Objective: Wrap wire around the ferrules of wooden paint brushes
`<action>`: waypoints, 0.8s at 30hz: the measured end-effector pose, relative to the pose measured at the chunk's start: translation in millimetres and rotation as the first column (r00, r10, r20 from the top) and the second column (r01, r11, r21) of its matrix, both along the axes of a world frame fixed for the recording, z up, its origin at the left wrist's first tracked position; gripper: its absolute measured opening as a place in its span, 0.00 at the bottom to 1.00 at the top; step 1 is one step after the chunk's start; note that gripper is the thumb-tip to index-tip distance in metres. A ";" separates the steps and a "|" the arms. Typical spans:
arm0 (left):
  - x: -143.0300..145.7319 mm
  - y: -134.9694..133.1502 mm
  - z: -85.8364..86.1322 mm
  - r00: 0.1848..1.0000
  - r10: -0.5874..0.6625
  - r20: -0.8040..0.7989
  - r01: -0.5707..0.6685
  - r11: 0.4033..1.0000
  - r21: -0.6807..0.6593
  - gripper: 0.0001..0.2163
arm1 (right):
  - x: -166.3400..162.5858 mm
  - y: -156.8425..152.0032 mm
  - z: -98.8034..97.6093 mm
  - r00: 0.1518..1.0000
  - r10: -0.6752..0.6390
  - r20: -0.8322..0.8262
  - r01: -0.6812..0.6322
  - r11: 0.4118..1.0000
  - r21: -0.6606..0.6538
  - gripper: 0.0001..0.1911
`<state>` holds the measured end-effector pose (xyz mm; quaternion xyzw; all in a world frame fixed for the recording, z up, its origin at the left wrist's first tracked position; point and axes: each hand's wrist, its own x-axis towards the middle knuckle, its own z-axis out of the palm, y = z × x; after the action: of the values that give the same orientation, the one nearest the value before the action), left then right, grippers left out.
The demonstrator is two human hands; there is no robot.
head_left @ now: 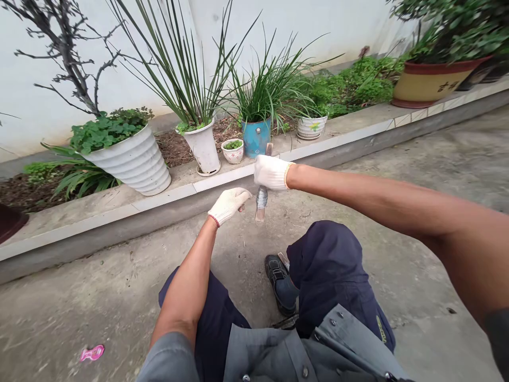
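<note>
Your right hand (272, 172) grips the wrapped stick (261, 198), its long axis pointing away from you; your curled left hand (229, 205), grip unclear, hovers just left.

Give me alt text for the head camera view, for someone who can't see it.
A person's white-gloved right hand grips a wooden stick with silvery wrapping, the gloved left hand close beside it, its hold unclear. Beyond, potted plants line a ledge before a white wall; below are concrete ground, dark trousers and a black shoe.
</note>
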<state>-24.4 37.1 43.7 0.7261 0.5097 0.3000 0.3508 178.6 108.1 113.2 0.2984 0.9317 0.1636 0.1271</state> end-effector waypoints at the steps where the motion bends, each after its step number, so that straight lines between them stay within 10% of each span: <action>1: -0.1 -0.6 1.3 1.000 0.003 0.007 -0.003 1.000 0.008 0.15 | 4.5 0.4 1.5 1.000 0.022 0.004 -0.022 0.996 -0.084 0.13; 7: 4.7 -1.4 1.0 0.936 0.056 0.347 -0.049 0.998 -0.027 0.14 | 15.6 -0.1 14.5 0.963 -0.143 -0.226 0.055 0.933 -0.357 0.12; 15: 5.3 -2.2 -16.7 0.895 0.096 0.436 -0.023 0.985 -0.170 0.15 | -10.5 19.8 -10.2 0.825 -0.351 -0.443 0.349 0.933 -0.089 0.14; 24: -7.1 13.6 -27.3 0.876 0.200 0.439 -0.010 0.917 -0.399 0.16 | -40.1 30.5 -66.3 0.833 -0.284 -0.474 0.339 0.940 0.031 0.17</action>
<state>-31.5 50.7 16.3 0.5187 0.4972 0.3803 0.5823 138.5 138.6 46.9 0.4832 0.8628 0.1177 -0.0909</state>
